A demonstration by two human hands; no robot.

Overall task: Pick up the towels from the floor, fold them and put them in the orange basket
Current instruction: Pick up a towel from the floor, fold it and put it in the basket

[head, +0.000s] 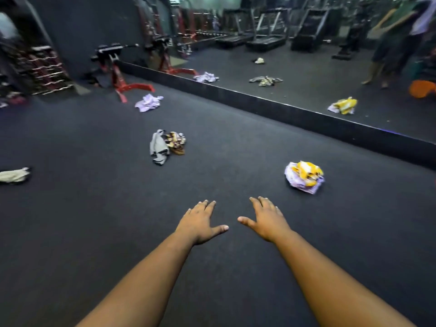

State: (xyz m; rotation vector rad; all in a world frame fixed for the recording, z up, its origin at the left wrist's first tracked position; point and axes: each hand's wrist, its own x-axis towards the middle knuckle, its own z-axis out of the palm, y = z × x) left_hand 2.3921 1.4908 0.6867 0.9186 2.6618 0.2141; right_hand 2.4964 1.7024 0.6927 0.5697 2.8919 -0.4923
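Observation:
Several crumpled towels lie on the dark gym floor. A yellow and lilac towel (304, 177) sits to the right, just beyond my right hand (266, 219). A grey and brown patterned towel (166, 146) lies ahead at centre. A lilac towel (148, 103) is farther back, and a cream towel (14, 175) lies at the left edge. My left hand (200, 223) and my right hand are stretched out side by side above the floor, palms down, fingers spread, holding nothing. The orange basket (422, 88) shows only as a reflection in the mirror at far right.
A wall mirror (306, 74) with a dark base strip runs diagonally across the right, reflecting the towels, treadmills and a person. A red-framed weight machine (122, 74) and a dumbbell rack (44, 69) stand at the back left.

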